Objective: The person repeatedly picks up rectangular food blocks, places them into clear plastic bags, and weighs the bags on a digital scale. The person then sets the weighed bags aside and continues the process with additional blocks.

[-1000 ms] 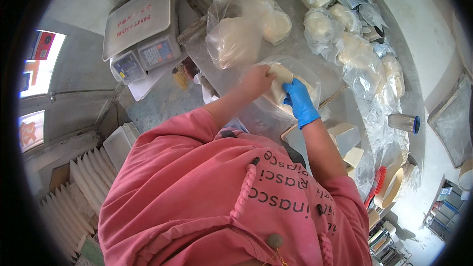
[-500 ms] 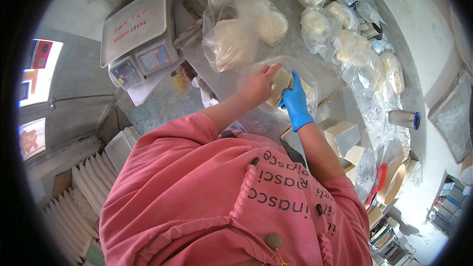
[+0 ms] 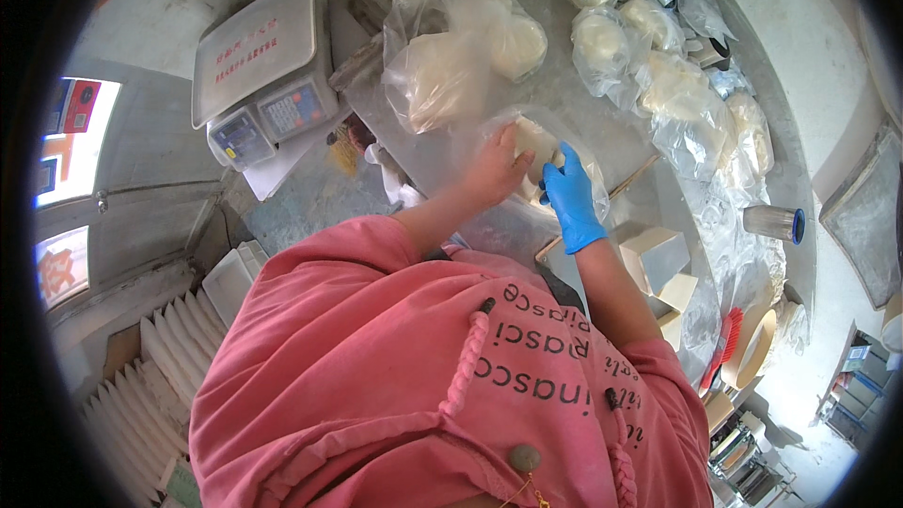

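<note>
A pale, dough-like block (image 3: 536, 138) lies in a clear plastic bag (image 3: 588, 155) on the grey worktop, between my hands. My left hand (image 3: 496, 169) is bare and rests on its left side, fingers stretched out and apart. On the opposite side, my right hand (image 3: 570, 196) wears a blue glove. Its fingers bend round the block's right edge, one reaching forward over it. The block's underside and part of its near side are hidden by my hands and the bag.
Beyond my left hand sit bagged pale lumps (image 3: 437, 80); several more bags (image 3: 682, 94) line the right side. A scale (image 3: 259, 56) stands at the far left. A wooden box (image 3: 656, 259), metal cup (image 3: 773, 224) and red brush (image 3: 721, 350) are at the right.
My left fingers, earlier pointing forward together across the block, have spread and drawn back to its left side. My gloved hand has shifted slightly right and nearer, its fingers bending.
</note>
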Tool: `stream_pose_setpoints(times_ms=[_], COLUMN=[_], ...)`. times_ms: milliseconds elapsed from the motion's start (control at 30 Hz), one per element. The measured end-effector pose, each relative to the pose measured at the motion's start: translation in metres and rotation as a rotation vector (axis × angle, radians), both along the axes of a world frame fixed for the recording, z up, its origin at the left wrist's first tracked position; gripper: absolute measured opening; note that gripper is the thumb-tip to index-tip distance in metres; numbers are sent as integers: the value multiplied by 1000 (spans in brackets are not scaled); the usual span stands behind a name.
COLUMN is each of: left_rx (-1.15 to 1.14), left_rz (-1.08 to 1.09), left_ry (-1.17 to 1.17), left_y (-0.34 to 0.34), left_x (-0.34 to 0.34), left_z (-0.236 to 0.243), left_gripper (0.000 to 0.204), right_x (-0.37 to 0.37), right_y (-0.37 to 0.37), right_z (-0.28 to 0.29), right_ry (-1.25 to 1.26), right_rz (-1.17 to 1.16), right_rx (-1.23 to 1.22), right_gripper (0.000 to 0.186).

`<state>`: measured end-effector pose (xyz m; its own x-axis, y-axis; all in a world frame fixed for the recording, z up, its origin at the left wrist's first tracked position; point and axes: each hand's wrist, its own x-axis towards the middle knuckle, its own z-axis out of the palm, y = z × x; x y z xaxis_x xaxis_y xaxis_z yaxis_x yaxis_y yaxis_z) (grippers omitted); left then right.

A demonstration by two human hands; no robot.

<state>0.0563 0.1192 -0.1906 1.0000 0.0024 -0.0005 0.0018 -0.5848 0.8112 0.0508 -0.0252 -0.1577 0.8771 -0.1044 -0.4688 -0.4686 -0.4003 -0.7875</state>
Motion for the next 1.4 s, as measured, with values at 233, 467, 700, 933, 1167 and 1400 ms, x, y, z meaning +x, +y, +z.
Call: stream_pose_setpoints(times_ms=[233, 467, 700, 933, 1167, 1400], left_rx=[364, -66, -630, -707, -681, -393], left_rz=[39, 110, 26, -279, -403, -207], left_ry=[-375, -79, 210, 458, 450, 2], left_y=[38, 57, 41, 25, 3, 28], left_x=[-2, 10, 7, 86, 207, 279], left_z=[65, 65, 131, 194, 228, 259], left_gripper=[56, 10, 17, 20, 13, 15], right_x=[-9, -12, -16, 11, 62, 143], right_y=[-29, -79, -103, -115, -95, -65], right_z=[57, 106, 159, 209, 276, 280], right_ry=[-485, -322, -326, -619, -671, -805], right_rz=[714, 1315, 1338, 1151, 857, 723], right_rx=[-734, -1021, -885, -725, -731, -780], right_gripper=[49, 20, 8, 11, 15, 17])
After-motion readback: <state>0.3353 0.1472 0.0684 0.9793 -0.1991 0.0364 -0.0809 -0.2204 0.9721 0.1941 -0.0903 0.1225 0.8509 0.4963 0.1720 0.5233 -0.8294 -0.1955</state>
